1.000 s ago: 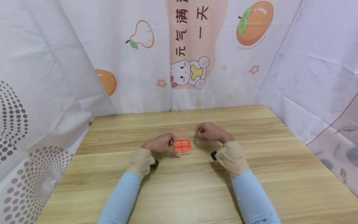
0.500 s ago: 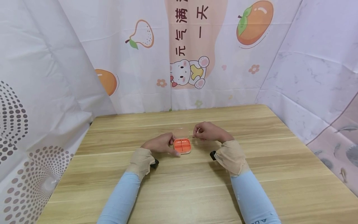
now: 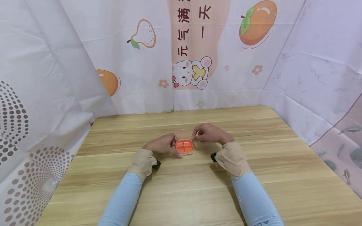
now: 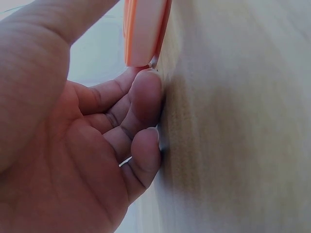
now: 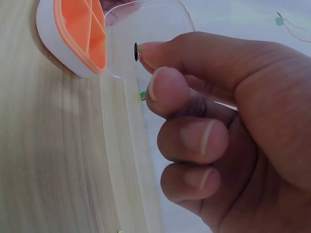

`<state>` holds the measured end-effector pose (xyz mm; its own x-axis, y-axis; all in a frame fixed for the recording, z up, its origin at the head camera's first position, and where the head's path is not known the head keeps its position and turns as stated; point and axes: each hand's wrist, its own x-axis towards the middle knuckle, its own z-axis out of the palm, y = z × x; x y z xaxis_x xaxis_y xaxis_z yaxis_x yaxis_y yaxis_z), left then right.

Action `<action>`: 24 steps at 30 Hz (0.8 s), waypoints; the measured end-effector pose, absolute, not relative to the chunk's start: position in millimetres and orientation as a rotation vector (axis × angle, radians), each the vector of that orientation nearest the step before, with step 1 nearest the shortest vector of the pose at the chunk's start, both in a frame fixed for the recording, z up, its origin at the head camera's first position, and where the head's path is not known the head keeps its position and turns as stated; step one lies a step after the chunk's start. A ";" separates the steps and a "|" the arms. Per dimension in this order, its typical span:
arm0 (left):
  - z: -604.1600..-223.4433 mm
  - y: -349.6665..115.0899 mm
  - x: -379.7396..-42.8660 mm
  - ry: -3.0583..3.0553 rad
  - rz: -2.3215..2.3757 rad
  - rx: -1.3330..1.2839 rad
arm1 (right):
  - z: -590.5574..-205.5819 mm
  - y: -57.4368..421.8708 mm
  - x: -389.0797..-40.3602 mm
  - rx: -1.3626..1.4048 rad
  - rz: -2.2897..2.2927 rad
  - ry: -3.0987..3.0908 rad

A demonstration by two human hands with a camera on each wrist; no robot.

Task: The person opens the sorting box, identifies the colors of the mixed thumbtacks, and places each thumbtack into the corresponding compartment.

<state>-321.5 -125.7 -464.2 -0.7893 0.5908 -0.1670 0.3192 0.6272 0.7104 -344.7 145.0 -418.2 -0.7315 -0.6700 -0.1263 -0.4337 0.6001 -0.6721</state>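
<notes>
An orange pill box (image 3: pixel 184 147) with four-way dividers lies on the table, its clear lid (image 3: pixel 183 135) folded back away from me. My left hand (image 3: pixel 162 145) grips the box from its left side, thumb at the front edge and fingers toward the hinge. In the left wrist view, the box's pale side (image 4: pixel 146 29) rises just beyond the fingertips. My right hand (image 3: pixel 210 133) is close to the right of the lid. Between its thumb and index finger it pinches a small, thin black disc (image 5: pixel 136 51), seen nearly edge-on; the other fingers are curled.
The wood-grain table (image 3: pixel 181 194) stretches around both hands. A printed curtain (image 3: pixel 152 69) hangs along its back edge, with more hanging cloth at both sides. Each wrist wears a beige wrap with a black camera part (image 3: pixel 213 157).
My right hand has moved a little left, bringing the black disc closer to the pill box. The left hand and the box have stayed in place.
</notes>
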 end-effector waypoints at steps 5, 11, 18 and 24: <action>-465.2 -125.6 -322.9 2.450 0.981 0.724 | -418.2 143.4 -342.5 -0.907 -0.901 2.453; -464.2 -125.6 -323.5 2.447 0.989 0.733 | -417.8 141.8 -342.8 -0.926 -0.903 2.447; -465.5 -126.6 -323.8 2.442 0.980 0.744 | -420.8 137.7 -343.1 -0.944 -0.891 2.437; -464.6 -126.4 -321.9 2.439 0.989 0.762 | -422.7 133.5 -341.4 -0.957 -0.886 2.431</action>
<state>-321.9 -126.4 -464.6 -0.7719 0.6164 -0.1556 0.3341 0.6015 0.7256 -341.4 133.5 -422.7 -0.6956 -0.7092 -0.1148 -0.4690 0.5693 -0.6752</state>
